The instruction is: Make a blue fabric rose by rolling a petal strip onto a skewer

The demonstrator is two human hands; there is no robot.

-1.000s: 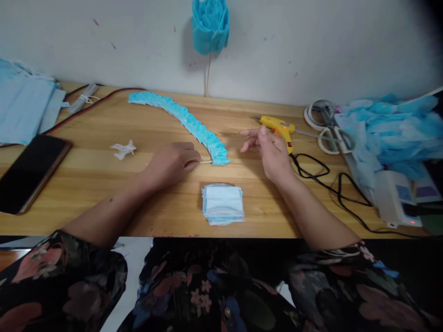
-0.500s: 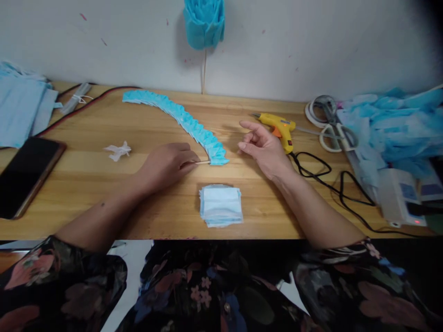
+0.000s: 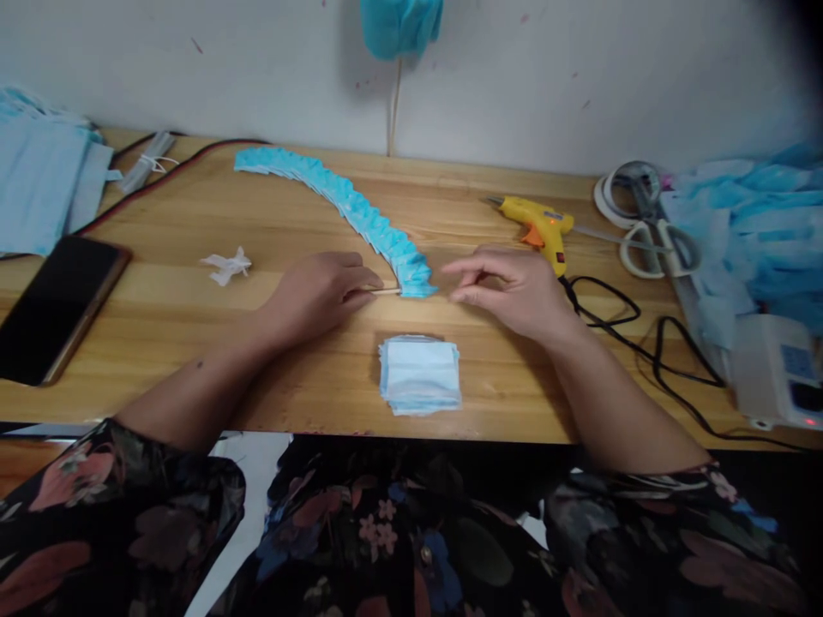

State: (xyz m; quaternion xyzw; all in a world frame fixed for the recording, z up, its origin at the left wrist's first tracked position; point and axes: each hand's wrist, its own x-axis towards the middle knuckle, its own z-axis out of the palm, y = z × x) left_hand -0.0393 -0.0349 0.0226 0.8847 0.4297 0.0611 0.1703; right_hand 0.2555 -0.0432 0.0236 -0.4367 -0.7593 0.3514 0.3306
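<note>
Two bare hands work over a wooden worktop (image 3: pixel 309 377), seen from the head. The left hand (image 3: pixel 318 287) is closed, its thumb and fingers pinching a thin stick (image 3: pixel 387 290) that extends to the right. The stick's far tip meets the lower end of the strip (image 3: pixel 352 206), a curved row of overlapping blue folds lying on the worktop and arching up and leftward from there. The right hand (image 3: pixel 524 291) is palm inward, thumb and fingers a narrow gap apart, with nothing visible between them; its fingertips point at the strip's lower end, just beside it. Below, between the two hands, lies a stack (image 3: pixel 421 374) of pale blue squares. Beyond the right hand, the yellow glue gun (image 3: pixel 538 224) lies on its side, nozzle leftward, its cord (image 3: pixel 681 392) looping to the right. Farther right are the scissors (image 3: pixel 645 271) and a blue heap (image 3: pixel 759 223). At left lie a white scrap (image 3: pixel 230 266) and a phone (image 3: pixel 61 308). At the back, a blue flower (image 3: pixel 402 30), cut by the upper edge, tops an upright stem (image 3: pixel 393 107).
</note>
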